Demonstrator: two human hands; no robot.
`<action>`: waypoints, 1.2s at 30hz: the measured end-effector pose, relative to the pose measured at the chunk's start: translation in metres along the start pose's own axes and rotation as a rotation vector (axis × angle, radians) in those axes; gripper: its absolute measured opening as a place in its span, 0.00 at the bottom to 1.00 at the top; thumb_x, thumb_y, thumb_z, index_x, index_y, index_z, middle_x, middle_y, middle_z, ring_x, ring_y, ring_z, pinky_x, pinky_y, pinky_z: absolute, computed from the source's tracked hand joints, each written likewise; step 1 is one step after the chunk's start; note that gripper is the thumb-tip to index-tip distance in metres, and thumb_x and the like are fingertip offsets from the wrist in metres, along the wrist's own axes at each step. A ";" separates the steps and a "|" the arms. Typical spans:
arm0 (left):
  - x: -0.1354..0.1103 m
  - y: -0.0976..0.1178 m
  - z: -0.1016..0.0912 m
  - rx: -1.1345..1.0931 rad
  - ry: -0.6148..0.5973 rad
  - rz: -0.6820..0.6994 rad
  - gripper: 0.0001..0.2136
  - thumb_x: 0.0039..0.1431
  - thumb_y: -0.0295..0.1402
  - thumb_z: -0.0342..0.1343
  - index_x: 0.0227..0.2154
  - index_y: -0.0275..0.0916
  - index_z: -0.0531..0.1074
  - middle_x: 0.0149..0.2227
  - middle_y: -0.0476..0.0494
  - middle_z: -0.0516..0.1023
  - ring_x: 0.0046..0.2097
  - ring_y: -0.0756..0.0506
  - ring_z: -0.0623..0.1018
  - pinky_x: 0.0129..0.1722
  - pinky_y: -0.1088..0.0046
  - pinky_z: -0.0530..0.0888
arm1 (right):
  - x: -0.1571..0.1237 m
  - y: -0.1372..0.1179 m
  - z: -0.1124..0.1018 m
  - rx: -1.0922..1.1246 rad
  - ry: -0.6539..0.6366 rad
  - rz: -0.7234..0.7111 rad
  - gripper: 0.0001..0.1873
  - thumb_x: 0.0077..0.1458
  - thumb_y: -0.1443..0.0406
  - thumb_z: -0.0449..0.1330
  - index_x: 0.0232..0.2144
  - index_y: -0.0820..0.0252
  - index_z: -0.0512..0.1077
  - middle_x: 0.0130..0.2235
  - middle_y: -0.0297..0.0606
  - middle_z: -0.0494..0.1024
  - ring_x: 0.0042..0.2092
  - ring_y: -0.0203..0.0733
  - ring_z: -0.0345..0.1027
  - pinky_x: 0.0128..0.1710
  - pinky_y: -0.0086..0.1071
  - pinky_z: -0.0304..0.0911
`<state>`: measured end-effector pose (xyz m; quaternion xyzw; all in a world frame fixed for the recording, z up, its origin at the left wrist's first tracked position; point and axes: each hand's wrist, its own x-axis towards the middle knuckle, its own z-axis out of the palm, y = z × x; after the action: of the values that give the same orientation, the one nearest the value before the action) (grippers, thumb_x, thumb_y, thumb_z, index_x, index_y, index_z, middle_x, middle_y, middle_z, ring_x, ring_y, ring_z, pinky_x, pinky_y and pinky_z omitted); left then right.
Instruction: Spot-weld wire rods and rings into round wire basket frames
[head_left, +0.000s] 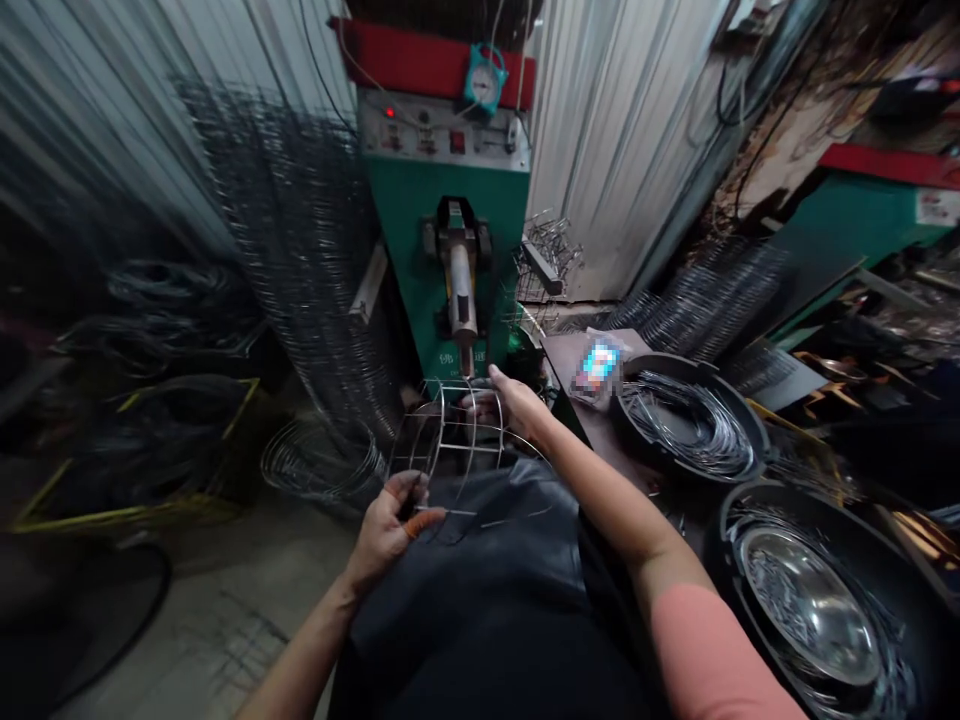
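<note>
From my remote seat I find the wire frame between the operator's two hands, above the lap and just below the tip of the rod on the green machine; whether frame and tip touch, I cannot tell. The right hand is clamped on the frame's far right side, thumb up. The left hand is pinched on a straight wire at the near left; I can't tell whether that wire belongs to the frame. I judge the step in hand to be lining the frame up at the rod. The next move, I'd say, calls for a steady grip with fingertips clear of the tip. Farther out, a lit device lies near the far edge of the worktop, with a black pan of wire pieces beside it, rightward. Leftward, a tall wire stack stands beside the machine.
</note>
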<state>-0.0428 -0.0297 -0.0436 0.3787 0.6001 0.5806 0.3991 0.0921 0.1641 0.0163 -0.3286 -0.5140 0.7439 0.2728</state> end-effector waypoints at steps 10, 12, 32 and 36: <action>0.026 0.003 0.011 -0.272 0.067 -0.086 0.18 0.46 0.43 0.59 0.36 0.40 0.61 0.24 0.54 0.69 0.13 0.58 0.57 0.11 0.81 0.51 | -0.048 -0.001 -0.056 -0.888 -0.241 -0.296 0.17 0.53 0.55 0.55 0.39 0.59 0.73 0.36 0.36 0.76 0.38 0.41 0.69 0.39 0.32 0.61; 0.034 0.002 0.015 -0.325 0.107 -0.104 0.20 0.46 0.43 0.58 0.39 0.39 0.61 0.22 0.56 0.67 0.13 0.59 0.54 0.11 0.81 0.50 | -0.042 0.009 -0.057 -0.868 -0.174 -0.313 0.15 0.53 0.56 0.55 0.36 0.60 0.74 0.31 0.34 0.76 0.33 0.39 0.68 0.35 0.29 0.61; 0.120 -0.013 0.040 -0.516 0.181 -0.302 0.22 0.32 0.38 0.67 0.26 0.40 0.60 0.13 0.63 0.55 0.14 0.58 0.52 0.11 0.82 0.47 | 0.055 0.046 -0.062 -1.172 0.273 -0.499 0.11 0.50 0.57 0.61 0.22 0.57 0.73 0.26 0.32 0.75 0.31 0.36 0.67 0.39 0.31 0.51; 0.132 -0.013 0.042 -0.528 0.186 -0.315 0.22 0.32 0.38 0.67 0.27 0.39 0.60 0.13 0.63 0.56 0.14 0.58 0.52 0.11 0.82 0.47 | 0.066 0.042 -0.067 -1.177 0.273 -0.493 0.11 0.50 0.57 0.61 0.22 0.57 0.73 0.27 0.32 0.75 0.33 0.36 0.66 0.41 0.32 0.49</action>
<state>-0.0567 0.1075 -0.0624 0.1098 0.5138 0.6794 0.5122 0.0989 0.2386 -0.0537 -0.3870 -0.8566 0.2051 0.2728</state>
